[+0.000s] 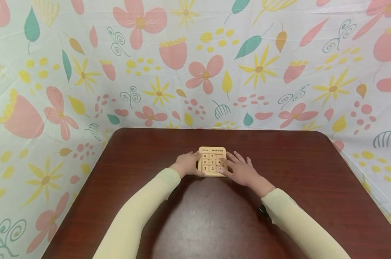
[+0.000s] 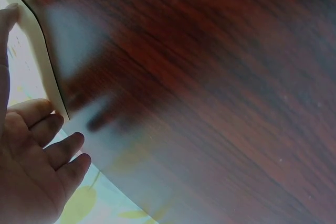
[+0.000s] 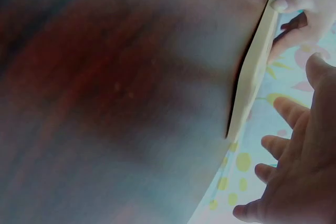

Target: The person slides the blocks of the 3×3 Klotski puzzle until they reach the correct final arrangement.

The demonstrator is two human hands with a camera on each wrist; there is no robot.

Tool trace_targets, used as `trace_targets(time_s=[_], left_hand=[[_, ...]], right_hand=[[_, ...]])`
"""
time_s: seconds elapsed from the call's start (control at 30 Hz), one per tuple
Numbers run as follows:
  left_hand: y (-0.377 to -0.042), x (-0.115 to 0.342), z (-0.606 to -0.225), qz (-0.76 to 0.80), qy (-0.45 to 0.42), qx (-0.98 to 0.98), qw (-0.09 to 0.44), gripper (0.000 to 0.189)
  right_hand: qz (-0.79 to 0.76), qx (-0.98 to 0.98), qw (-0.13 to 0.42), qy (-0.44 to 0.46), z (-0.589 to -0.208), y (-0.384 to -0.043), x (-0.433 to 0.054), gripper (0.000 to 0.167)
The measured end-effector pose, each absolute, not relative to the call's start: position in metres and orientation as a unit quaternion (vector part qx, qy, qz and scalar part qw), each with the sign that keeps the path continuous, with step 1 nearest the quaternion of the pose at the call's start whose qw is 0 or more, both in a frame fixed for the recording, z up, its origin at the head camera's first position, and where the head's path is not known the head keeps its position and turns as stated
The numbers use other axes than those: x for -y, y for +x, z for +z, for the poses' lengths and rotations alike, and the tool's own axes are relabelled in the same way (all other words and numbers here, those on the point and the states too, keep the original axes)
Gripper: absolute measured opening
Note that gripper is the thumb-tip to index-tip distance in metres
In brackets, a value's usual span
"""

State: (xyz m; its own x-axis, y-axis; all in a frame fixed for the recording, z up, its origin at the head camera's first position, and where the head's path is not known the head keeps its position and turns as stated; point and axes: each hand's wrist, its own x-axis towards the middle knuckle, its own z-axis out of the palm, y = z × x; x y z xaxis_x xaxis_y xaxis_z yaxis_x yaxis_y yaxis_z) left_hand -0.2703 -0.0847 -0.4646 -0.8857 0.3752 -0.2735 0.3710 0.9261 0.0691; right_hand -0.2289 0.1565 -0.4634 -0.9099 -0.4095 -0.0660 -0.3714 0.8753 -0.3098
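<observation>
Left hand (image 1: 188, 163) gripping the number puzzle (image 1: 208, 148), right hand (image 1: 242, 171) lying loose over its other side

From my end, the left hand is clamping the puzzle's left side between thumb and fingers. The left wrist view is showing me what the head view isn't: the ring and little fingers are standing clear of the board.

The puzzle is sitting between the hands, at the brown table (image 1: 195, 219). Only the head view is giving me its numbers: 8 and 7 above, then 6, 5, 4, then 3, 2, 1, with a gap at upper right.

The right hand's fingers are spreading apart over the right side, clasping nothing. The right wrist view is showing the board edge-on, with the left hand gripping its far end.

The left wrist frame is cutting off part of the board. Right fingers are partly covering the 4 and 1; I'm not able to tell whether they are pressing. Whether the near edge is touching the tabletop is also unclear, and a dark object (image 1: 263, 210) under the right cuff (image 1: 274, 198) is escaping identification.
</observation>
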Motion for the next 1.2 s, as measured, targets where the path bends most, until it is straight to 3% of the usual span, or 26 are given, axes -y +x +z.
trace_targets(time_s=[1.2], left_hand=[[-0.271,0.084,-0.464,0.012,0.192,-0.971,0.144,0.1]], right_hand=[[-0.127,-0.969,0.142,-0.157,-0.471,-0.216,-0.153,0.072]])
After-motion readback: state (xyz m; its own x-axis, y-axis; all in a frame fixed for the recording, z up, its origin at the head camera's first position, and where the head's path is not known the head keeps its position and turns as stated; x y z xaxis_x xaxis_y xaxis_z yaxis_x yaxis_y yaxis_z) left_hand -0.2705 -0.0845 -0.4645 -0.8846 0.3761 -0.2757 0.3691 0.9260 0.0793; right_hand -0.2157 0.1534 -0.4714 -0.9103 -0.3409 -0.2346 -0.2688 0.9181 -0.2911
